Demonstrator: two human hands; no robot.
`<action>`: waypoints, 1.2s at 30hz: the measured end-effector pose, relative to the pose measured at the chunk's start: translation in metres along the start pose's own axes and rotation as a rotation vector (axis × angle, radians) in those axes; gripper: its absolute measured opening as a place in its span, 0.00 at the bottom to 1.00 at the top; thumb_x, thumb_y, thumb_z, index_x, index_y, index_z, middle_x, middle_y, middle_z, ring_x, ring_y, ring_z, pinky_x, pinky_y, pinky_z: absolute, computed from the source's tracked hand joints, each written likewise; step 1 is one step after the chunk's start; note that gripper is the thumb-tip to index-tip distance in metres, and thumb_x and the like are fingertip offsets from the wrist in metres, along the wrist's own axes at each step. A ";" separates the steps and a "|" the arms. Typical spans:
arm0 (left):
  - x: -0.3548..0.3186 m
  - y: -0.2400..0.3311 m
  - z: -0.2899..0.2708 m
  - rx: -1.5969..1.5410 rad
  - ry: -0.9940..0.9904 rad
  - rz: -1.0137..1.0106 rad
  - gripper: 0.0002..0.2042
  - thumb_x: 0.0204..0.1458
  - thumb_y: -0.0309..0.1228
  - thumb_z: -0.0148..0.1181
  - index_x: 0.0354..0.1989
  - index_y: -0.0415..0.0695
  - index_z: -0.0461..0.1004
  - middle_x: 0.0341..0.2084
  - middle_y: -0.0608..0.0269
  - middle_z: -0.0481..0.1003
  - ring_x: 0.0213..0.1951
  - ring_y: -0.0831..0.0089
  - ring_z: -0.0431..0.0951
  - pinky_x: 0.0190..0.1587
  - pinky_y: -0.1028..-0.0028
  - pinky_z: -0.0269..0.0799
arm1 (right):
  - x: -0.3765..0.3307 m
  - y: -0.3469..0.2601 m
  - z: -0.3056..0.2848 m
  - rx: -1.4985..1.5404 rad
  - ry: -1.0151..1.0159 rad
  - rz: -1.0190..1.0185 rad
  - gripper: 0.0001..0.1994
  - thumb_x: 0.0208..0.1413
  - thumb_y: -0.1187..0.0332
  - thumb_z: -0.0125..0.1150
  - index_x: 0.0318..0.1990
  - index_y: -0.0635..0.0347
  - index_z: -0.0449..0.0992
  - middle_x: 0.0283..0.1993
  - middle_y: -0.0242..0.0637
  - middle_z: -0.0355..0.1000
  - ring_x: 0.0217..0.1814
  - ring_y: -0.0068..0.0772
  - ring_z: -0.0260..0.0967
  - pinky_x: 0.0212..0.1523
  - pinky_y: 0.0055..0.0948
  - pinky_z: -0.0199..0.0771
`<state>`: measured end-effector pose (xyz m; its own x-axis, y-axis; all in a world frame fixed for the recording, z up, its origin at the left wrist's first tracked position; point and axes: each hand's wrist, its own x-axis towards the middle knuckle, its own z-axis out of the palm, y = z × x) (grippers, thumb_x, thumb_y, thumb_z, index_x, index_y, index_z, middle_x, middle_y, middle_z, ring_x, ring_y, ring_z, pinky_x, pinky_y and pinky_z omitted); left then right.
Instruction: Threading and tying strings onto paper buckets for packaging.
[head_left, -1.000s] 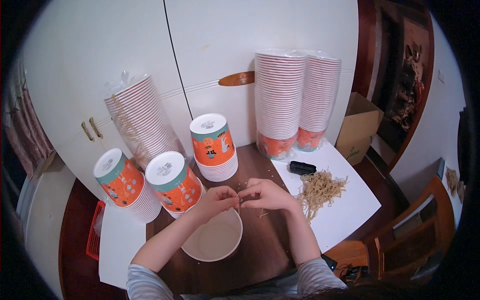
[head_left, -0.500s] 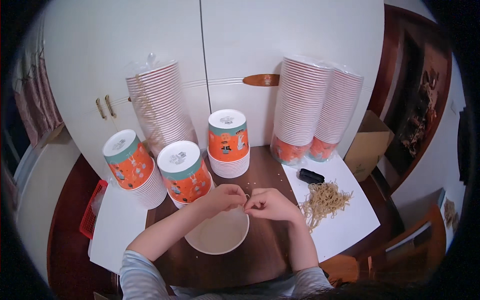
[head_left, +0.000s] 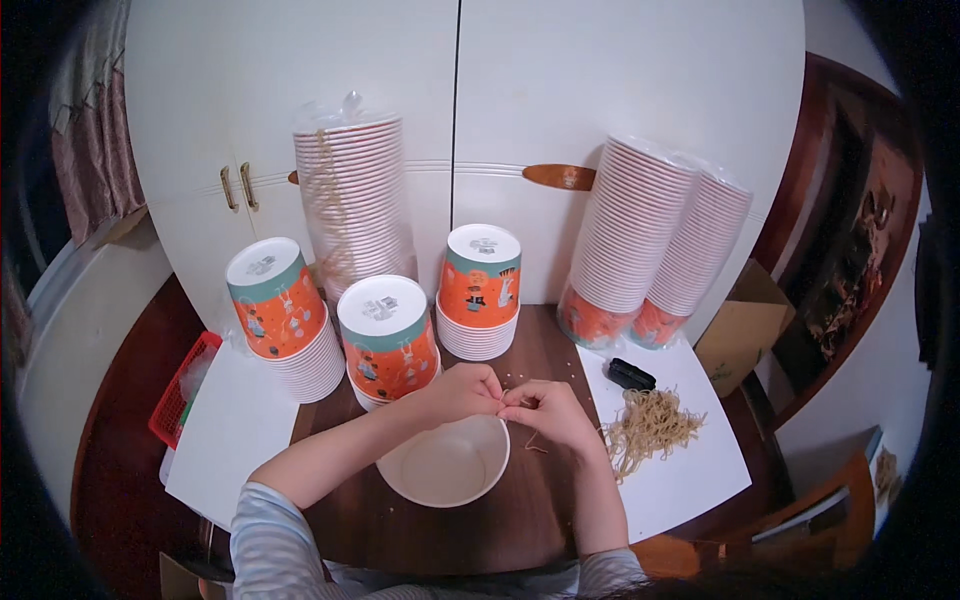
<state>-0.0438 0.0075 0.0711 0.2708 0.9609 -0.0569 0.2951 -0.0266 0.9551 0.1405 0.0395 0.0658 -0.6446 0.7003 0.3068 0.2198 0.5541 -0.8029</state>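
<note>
Both my hands meet above the far right rim of a white paper bucket (head_left: 445, 465), whose mouth faces up on the brown tabletop. My left hand (head_left: 465, 393) is closed in a pinch, its fingertips against those of my right hand (head_left: 550, 410). The right hand pinches too, thumb to forefinger. Between them is a thin beige cord (head_left: 536, 444); its end curls out below the right hand, and the fingers hide most of it. To the right, a tangled heap of similar cords (head_left: 655, 428) lies on a white sheet.
Upside-down stacks of orange and green paper buckets stand at the left (head_left: 280, 315), centre (head_left: 390, 345) and back (head_left: 480, 290). Tall bagged stacks (head_left: 355, 210) (head_left: 635, 230) lean near the white cabinet. A black object (head_left: 631, 375) lies by the cords; a red basket (head_left: 185, 390) sits far left.
The view has shifted a little. My hands still pinch together over the bucket's rim, and a curled cord end now shows below the right hand.
</note>
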 end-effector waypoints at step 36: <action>-0.026 -0.004 0.020 0.549 0.242 0.264 0.08 0.42 0.32 0.57 0.29 0.42 0.74 0.21 0.58 0.71 0.23 0.65 0.72 0.27 0.68 0.67 | 0.008 0.030 -0.002 0.435 -0.216 0.224 0.03 0.46 0.73 0.58 0.27 0.63 0.74 0.24 0.26 0.69 0.26 0.12 0.62 0.28 0.15 0.62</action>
<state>-0.0333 -0.0228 0.0627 0.2038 0.9359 0.2873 0.6892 -0.3456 0.6369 0.1440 0.0625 0.0452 -0.7627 0.6461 0.0280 0.0754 0.1318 -0.9884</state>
